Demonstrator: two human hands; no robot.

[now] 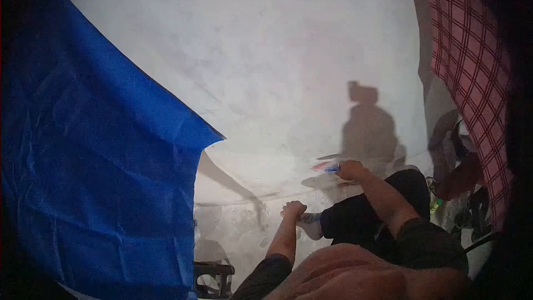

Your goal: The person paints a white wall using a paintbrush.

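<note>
My right hand (351, 170) is closed around the blue handle of a small tool (331, 168), held out near the base of the white wall. The tool's far end looks reddish and pale, and its kind is too blurred to make out. Beside my sock-covered foot (312, 225), my left hand (294, 208) has its fingers curled in. Whether it grips the foot or something else is hidden. My bent leg in dark trousers (355, 211) lies between my two arms.
A blue sheet (111, 150) hangs along the left. The white wall (250, 50) ahead carries my shadow. A red checked cloth (466, 50) hangs at right, above several dim items and a greenish object (435, 204). A dark plastic stool (215, 273) stands at the bottom left.
</note>
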